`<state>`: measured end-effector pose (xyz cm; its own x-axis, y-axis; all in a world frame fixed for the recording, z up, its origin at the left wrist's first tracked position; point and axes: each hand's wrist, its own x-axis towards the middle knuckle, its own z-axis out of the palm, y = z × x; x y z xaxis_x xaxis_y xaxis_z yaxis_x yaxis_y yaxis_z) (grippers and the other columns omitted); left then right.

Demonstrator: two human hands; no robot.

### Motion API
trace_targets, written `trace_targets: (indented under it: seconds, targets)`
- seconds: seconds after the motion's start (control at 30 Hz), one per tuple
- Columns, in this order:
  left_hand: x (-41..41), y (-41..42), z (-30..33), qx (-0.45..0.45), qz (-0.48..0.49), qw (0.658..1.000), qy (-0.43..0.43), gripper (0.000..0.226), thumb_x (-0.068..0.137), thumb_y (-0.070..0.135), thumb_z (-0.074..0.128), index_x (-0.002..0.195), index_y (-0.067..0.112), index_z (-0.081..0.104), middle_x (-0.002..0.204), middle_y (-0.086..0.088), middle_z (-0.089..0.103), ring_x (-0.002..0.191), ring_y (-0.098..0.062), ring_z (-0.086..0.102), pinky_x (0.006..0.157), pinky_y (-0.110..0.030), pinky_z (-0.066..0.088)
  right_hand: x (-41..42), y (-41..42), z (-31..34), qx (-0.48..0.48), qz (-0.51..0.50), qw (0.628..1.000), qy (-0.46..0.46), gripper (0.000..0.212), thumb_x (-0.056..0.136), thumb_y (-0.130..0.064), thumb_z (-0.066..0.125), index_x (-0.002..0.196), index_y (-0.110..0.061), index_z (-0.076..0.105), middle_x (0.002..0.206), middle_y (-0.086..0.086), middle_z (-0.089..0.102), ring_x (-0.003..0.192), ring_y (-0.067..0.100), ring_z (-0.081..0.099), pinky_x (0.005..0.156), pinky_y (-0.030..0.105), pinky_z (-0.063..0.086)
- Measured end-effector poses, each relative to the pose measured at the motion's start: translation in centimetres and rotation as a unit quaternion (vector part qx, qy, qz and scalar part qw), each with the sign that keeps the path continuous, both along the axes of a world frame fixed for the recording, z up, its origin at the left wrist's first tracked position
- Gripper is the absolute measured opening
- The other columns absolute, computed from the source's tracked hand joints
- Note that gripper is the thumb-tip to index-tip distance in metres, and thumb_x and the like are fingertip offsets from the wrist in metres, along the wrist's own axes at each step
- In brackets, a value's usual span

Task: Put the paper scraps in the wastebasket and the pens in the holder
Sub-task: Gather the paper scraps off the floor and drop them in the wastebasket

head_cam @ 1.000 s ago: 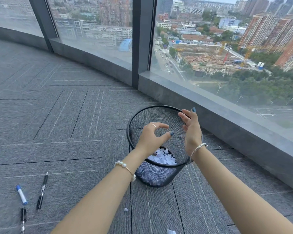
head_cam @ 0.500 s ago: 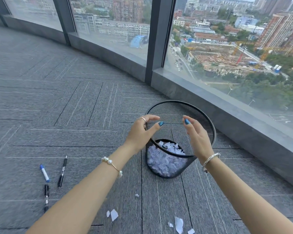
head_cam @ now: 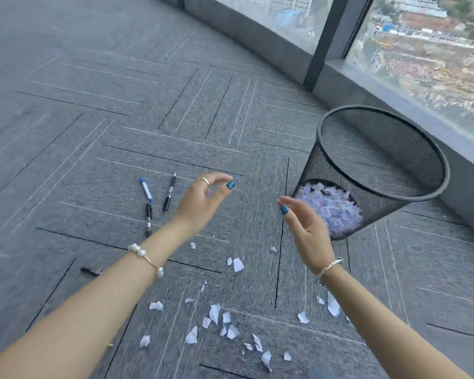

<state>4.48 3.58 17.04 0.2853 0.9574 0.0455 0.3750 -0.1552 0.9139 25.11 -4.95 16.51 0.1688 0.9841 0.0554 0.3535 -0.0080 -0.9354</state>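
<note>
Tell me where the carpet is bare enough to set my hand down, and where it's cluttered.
Bare carpet lies between the pens and the wastebasket, and far left of the pens. Paper scraps crowd the near carpet between the forearms. Both hands, left hand and right hand, are empty.

Your left hand [head_cam: 200,203] and right hand [head_cam: 307,231] have left the wastebasket [head_cam: 372,170] rim and now hover, empty, above the floor scraps [head_cam: 225,321]

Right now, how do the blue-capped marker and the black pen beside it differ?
The blue-capped marker has a white barrel with blue ends; the black pen is dark throughout. The marker looks shorter and thicker, the pen longer and slimmer. The marker leans left at its far end, the pen right. Both lie flat on the carpet, untouched by either hand.
</note>
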Motion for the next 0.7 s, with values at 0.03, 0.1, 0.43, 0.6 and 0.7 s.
trace_targets:
  seconds: [0.03,0.1,0.43,0.6,0.7]
  targets:
    - [-1.0,-0.8,-1.4,-0.008,0.01,1.0,0.005,0.019,0.09,0.031,0.053,0.107,0.027,0.06,0.116,0.007,0.058,0.109,-0.007,0.052,0.096,-0.031,0.039,-0.9,-0.4,-1.6,-0.02,0.014,1.0,-0.008,0.021,0.09,-0.018,0.052,0.107,-0.031,0.058,0.109,-0.008,0.064,0.09,-0.01,0.058,0.079,0.008,0.043]
    - [-2.7,-2.3,-4.2,-0.031,0.033,0.999,0.011,0.017,0.089,0.034,0.053,0.104,0.031,0.06,0.113,0.009,0.059,0.107,-0.009,0.053,0.093,-0.034,0.041,-2.4,-1.1,-4.6,-0.058,0.035,0.997,-0.027,0.02,0.09,-0.023,0.053,0.106,-0.033,0.059,0.106,-0.011,0.064,0.086,-0.01,0.059,0.075,0.008,0.043]
    - [-6.1,-6.4,-13.8,-0.111,0.07,0.99,0.058,0.017,0.091,0.026,0.05,0.105,0.032,0.058,0.114,0.006,0.057,0.104,-0.009,0.053,0.086,-0.028,0.041,-5.9,-2.3,-13.4,-0.144,0.065,0.981,-0.113,0.026,0.09,-0.031,0.05,0.115,-0.027,0.058,0.106,-0.013,0.062,0.092,0.012,0.062,0.081,0.029,0.053]
    - [-6.2,-5.8,-15.6,-0.09,0.108,0.977,0.159,0.035,0.092,0.013,0.047,0.126,0.021,0.047,0.11,0.004,0.039,0.083,-0.018,0.054,0.065,-0.014,0.046,-5.6,-1.1,-15.8,-0.149,0.061,0.97,-0.184,0.027,0.088,-0.023,0.054,0.115,-0.025,0.059,0.105,-0.012,0.057,0.1,0.012,0.055,0.091,0.035,0.048]
    - [-6.2,-5.1,-17.0,-0.107,0.122,0.967,0.195,0.047,0.093,0.015,0.047,0.138,0.016,0.033,0.117,0.0,0.038,0.082,-0.019,0.056,0.066,-0.02,0.051,-5.2,-0.5,-16.9,-0.163,0.074,0.951,-0.252,0.03,0.087,-0.032,0.056,0.116,-0.027,0.058,0.097,-0.008,0.052,0.099,0.012,0.047,0.087,0.024,0.04]
